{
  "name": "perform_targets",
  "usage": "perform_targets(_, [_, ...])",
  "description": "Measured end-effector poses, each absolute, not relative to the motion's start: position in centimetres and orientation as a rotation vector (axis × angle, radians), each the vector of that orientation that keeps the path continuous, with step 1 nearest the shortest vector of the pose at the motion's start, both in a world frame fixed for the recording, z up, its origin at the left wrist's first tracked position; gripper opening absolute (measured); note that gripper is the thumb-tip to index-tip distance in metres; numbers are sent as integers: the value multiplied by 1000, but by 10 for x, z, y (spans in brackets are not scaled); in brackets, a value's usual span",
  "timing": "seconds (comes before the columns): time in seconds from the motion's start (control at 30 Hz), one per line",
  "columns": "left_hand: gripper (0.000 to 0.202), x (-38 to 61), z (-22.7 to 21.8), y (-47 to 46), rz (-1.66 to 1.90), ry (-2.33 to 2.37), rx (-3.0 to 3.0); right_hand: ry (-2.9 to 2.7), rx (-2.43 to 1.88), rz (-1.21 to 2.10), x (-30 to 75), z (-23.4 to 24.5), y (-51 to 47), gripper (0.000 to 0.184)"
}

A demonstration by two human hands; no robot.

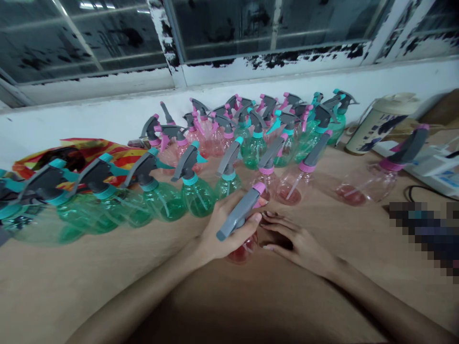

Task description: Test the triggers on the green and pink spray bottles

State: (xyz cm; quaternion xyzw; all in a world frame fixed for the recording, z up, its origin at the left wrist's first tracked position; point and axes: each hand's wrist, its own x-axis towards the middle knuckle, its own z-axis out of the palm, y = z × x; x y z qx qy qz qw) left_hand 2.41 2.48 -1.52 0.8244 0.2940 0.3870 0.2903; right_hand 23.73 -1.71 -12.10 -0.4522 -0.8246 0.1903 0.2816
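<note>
My left hand (222,234) is wrapped round the neck of a pink spray bottle (240,253), whose grey head with a pink nozzle tip slants up to the right. The bottle stands on the wooden table (118,286), its lower part partly hidden by the hand. Just right of it, my right hand (301,241) is low over the table, fingers loosely curved and apart, with nothing visible in them. Behind both hands runs a row of spray bottles, green ones such as this green spray bottle (197,198) to the left and pink ones such as this pink spray bottle (292,188) to the right.
More pink and green bottles crowd by the wall, such as this green bottle (255,148). A lone pink bottle (373,184) stands at right, near a cream flask (380,122) and a white device (430,162). A red-yellow bag (103,153) lies back left.
</note>
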Motion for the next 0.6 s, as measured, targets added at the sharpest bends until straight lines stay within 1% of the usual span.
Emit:
perform_targets(0.3, [33,24,-18,25,1015,795,2236,-2218,-1216,500,237,-120,-17,45])
perform_targets(0.6, [33,25,-16,25,1041,794,2228,-2202,-1195,500,237,-119,-17,45])
